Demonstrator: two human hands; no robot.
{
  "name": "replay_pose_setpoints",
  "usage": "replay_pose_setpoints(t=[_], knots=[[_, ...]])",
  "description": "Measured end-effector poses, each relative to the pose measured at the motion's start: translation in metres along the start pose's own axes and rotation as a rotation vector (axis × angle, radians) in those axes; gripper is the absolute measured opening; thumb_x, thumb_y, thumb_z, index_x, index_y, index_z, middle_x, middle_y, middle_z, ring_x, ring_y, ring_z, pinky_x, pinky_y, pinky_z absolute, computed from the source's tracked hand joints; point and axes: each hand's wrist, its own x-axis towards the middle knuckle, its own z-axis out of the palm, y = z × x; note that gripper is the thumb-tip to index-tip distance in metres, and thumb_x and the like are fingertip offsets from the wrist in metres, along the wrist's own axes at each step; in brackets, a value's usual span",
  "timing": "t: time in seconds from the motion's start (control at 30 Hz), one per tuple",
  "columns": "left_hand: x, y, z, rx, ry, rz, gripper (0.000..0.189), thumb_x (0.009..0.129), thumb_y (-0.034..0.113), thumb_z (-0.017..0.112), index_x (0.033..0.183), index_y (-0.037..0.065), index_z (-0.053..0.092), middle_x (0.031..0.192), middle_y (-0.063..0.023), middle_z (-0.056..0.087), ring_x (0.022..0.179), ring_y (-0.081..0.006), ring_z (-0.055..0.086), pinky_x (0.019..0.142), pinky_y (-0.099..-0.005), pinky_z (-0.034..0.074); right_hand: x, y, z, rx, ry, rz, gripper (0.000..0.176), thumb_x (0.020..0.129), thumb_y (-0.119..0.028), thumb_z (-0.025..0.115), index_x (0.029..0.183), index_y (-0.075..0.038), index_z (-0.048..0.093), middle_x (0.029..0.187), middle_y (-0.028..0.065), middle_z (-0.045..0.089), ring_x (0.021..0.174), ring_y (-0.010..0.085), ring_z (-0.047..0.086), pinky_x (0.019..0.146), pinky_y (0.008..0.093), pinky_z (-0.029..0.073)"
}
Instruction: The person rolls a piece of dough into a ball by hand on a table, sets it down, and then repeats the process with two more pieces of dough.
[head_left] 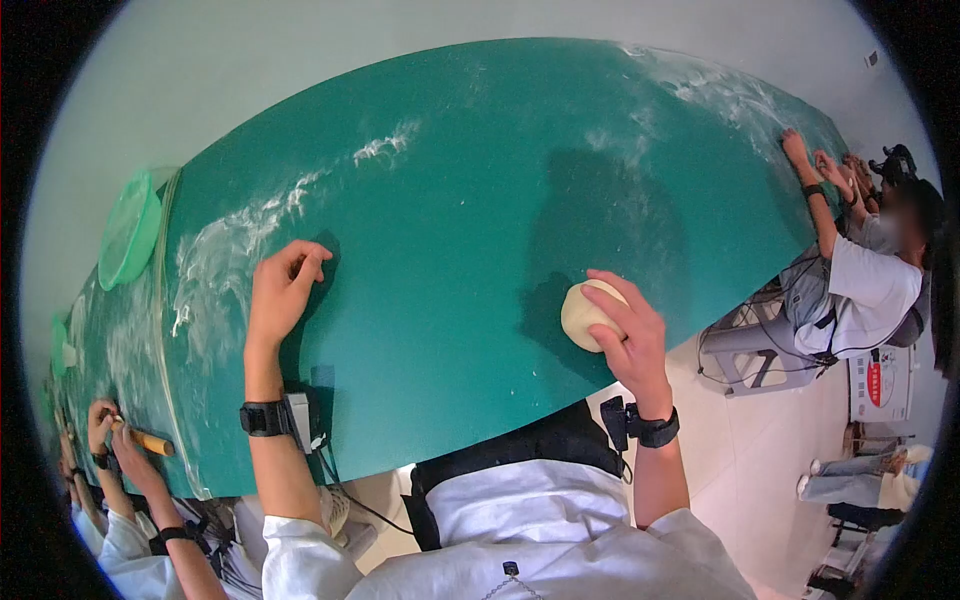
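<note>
A smooth, pale ball of dough (588, 318) is in my right hand (632, 335), whose fingers and thumb curve around its right side. It is over the green tabletop (450, 250), near the front edge. My left hand (287, 285) rests on the same green surface, well to the left of the dough, its fingers curled in and the thumb close to them. Nothing shows in that hand. Streaks of white flour (250, 225) lie on the table beyond and left of it.
A green basket (131, 230) stands at the table's left edge, by a clear strip across the top. At lower left, another person's hands (115, 440) are at a wooden rolling pin (152, 442). More people sit at the right end, one on a grey stool (750, 345).
</note>
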Motion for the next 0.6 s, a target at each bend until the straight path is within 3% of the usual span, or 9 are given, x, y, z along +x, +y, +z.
replay_pose_setpoints(t=[0.23, 0.4, 0.53, 0.6], knots=[[-0.001, 0.006, -0.001, 0.008, -0.001, -0.034, 0.019, 0.097, 0.017, 0.059, 0.096, 0.003, 0.071, 0.068, -0.0015, 0.062, 0.064, -0.0069, 0.055, 0.058, -0.0255, 0.041, 0.003, -0.004, -0.002, 0.081, 0.001, -0.022, 0.033, 0.086, -0.025, 0.072, 0.117, -0.013, 0.072, 0.125, 0.0134, 0.066, 0.106, 0.0326, 0.067, 0.087, 0.0392, 0.056], [-0.003, 0.010, 0.000, -0.008, 0.026, -0.019, 0.017, 0.096, 0.016, 0.059, 0.095, 0.003, 0.071, 0.068, -0.0018, 0.063, 0.064, -0.0067, 0.056, 0.057, -0.0253, 0.041, 0.002, -0.005, -0.001, -0.234, 0.046, -0.094, 0.030, 0.077, -0.024, 0.078, 0.104, -0.013, 0.073, 0.123, 0.0109, 0.066, 0.105, 0.0309, 0.065, 0.084, 0.0404, 0.056], [-0.002, 0.003, 0.001, -0.029, 0.037, -0.009, 0.017, 0.096, 0.017, 0.060, 0.095, 0.004, 0.072, 0.067, -0.0021, 0.064, 0.062, -0.0076, 0.058, 0.057, -0.0261, 0.043, 0.014, -0.024, 0.003, -0.214, 0.152, -0.146, 0.028, 0.074, -0.022, 0.079, 0.100, -0.013, 0.072, 0.119, 0.0084, 0.066, 0.102, 0.0302, 0.064, 0.079, 0.0398, 0.057], [-0.003, 0.008, 0.000, -0.019, 0.026, -0.017, 0.018, 0.096, 0.018, 0.060, 0.095, 0.005, 0.072, 0.067, -0.0021, 0.064, 0.062, -0.0088, 0.059, 0.057, -0.0266, 0.044, 0.019, -0.043, 0.002, -0.352, -0.127, -0.073, 0.027, 0.073, -0.019, 0.078, 0.098, -0.013, 0.070, 0.112, 0.0091, 0.066, 0.097, 0.0305, 0.065, 0.076, 0.0392, 0.056]])
